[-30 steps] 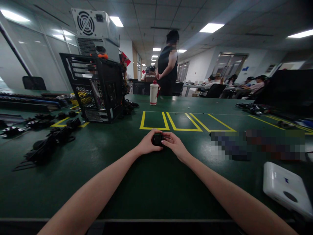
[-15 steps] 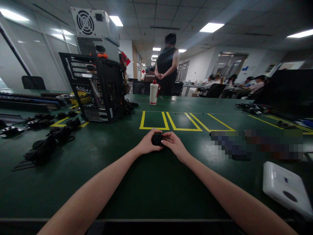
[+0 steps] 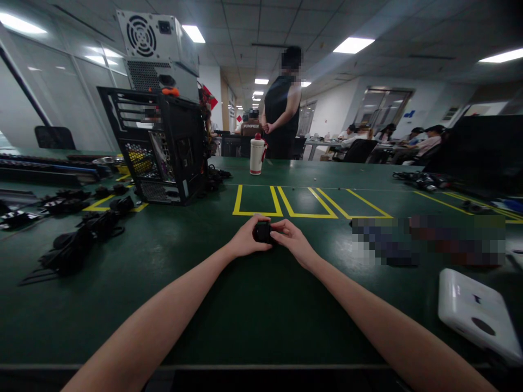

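Observation:
A small black object [image 3: 262, 232] is between my two hands, over the green table [image 3: 261, 305] just in front of the yellow tape outlines. My left hand [image 3: 246, 237] wraps round its left side, thumb below and fingers above. On its right side, the fingertips of my right hand [image 3: 291, 242] pinch the object's edge. What the object is, and its far side, cannot be made out.
At the left stand an open black computer case [image 3: 163, 147] with power supplies on top and black cable bundles [image 3: 77, 239]. Behind is a white bottle [image 3: 256, 155]. A white device [image 3: 476, 313] lies at the right. A person [image 3: 284, 106] stands beyond the table.
The person standing beyond the table has shifted slightly right and turned. My hands and the black object have hardly moved.

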The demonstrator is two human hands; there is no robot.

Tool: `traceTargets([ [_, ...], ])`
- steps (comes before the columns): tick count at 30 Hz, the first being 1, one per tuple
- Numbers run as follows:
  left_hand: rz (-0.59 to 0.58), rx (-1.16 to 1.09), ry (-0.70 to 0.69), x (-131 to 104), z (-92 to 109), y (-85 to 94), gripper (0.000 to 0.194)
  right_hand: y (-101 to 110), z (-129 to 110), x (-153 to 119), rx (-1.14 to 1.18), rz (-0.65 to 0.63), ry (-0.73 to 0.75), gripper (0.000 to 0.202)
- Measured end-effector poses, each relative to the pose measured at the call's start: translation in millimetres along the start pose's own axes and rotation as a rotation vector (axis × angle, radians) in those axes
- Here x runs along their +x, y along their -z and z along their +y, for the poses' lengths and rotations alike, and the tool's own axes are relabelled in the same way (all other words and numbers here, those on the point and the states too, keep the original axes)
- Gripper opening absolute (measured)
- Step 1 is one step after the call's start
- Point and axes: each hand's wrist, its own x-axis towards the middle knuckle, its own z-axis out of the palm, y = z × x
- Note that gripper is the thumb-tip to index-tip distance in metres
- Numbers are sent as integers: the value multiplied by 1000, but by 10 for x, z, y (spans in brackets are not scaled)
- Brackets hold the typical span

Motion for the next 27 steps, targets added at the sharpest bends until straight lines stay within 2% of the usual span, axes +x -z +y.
traceTargets([
  [7,8,-30,-16,8,-8,-14,59,-4,-4,22,32,10,-23,31],
  [12,8,-25,-4,5,16,-11,58,12,9,19,26,-18,-14,30],
  [20,0,-2,-17,7,-4,-2,60,9,17,15,-33,11,8,23],
  [27,21,-35,-24,14,-49,-35,60,-5,11,38,58,1,-50,31],
])
